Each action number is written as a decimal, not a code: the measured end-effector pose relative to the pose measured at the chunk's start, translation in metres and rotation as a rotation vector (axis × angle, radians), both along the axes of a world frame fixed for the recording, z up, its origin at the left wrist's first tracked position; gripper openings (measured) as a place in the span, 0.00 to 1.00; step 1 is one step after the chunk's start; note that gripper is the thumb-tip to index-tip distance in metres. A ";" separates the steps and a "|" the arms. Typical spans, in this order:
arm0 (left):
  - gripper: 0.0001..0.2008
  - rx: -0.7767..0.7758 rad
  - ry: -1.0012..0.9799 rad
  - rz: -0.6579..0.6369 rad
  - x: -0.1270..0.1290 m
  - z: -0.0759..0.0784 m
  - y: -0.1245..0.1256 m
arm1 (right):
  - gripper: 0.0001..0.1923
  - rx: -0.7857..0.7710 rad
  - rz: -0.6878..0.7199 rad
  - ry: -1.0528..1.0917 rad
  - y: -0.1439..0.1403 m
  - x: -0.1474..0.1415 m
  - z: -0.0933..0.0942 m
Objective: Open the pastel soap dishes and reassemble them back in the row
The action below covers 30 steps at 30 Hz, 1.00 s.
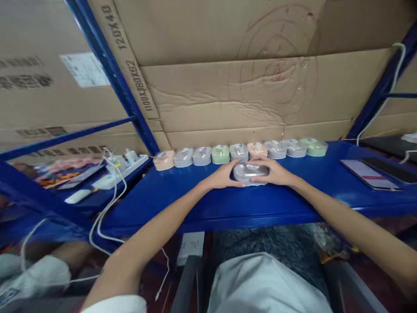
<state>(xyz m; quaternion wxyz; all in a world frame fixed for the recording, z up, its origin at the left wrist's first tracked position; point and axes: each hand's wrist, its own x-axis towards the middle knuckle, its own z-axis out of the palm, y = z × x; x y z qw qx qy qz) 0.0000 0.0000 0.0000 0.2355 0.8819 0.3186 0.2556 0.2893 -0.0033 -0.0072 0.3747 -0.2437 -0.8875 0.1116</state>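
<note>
A grey rounded-oblong case (250, 171) with a clear, shiny cover sits between my two hands, low over the blue shelf (202, 204). My left hand (224, 175) curves around its left end, thumb along the near side. Around the right end wraps my right hand (276, 171), with its thumb on the near face. Just behind stands a row of similar cases in peach, grey and green, among them a green case (220, 154) and a peach case (164, 160) at the left end. Whether the held case touches the shelf, I cannot tell.
On the right lie a phone with a lit screen (369, 174) and a dark flat phone-like slab (391, 168). White cables (112, 202) hang at the left by a blue post (117, 74). Cardboard (211, 95) closes off the back. Another person's sleeve (48, 271) shows at lower left.
</note>
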 end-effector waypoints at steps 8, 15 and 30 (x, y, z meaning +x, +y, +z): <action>0.53 0.074 0.089 -0.136 0.000 0.006 -0.002 | 0.34 -0.013 0.019 -0.063 -0.003 -0.001 0.002; 0.56 0.129 0.154 -0.122 0.001 0.006 -0.003 | 0.41 -0.008 0.029 -0.150 -0.004 0.000 0.003; 0.56 0.191 0.254 -0.071 -0.001 0.011 -0.006 | 0.46 -0.063 0.001 -0.199 -0.006 0.000 0.005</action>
